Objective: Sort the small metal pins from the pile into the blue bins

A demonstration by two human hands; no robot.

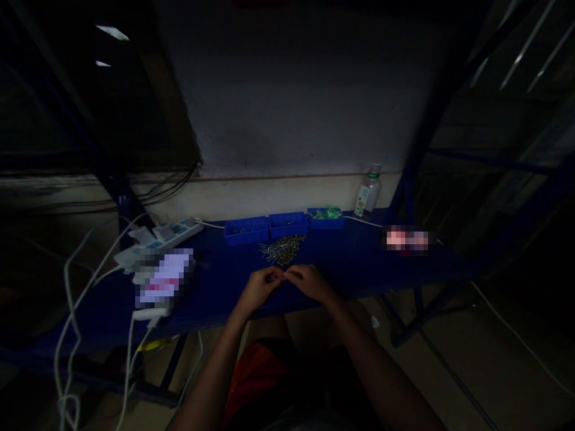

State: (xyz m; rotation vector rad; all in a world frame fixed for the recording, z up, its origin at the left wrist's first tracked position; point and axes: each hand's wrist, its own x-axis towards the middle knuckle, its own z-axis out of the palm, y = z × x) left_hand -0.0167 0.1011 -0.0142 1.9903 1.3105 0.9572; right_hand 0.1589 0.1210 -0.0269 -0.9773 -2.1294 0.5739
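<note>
My left hand [259, 288] and my right hand [309, 281] meet fingertip to fingertip over the near edge of the blue table [359, 263]. Both are curled into a pinch on something too small and dark to make out. Just beyond them lies a heap of small metal parts [284, 248]. Behind the heap stand three blue bins [287, 225] in a row; the right bin holds green pieces [327, 212].
A white power strip [167, 234] with white cables lies at the table's left, beside a blurred-out device [162, 279]. A clear bottle [368, 191] stands at the back right near another blurred item [408, 239]. Dark shelf frames flank the table. A wall rises behind.
</note>
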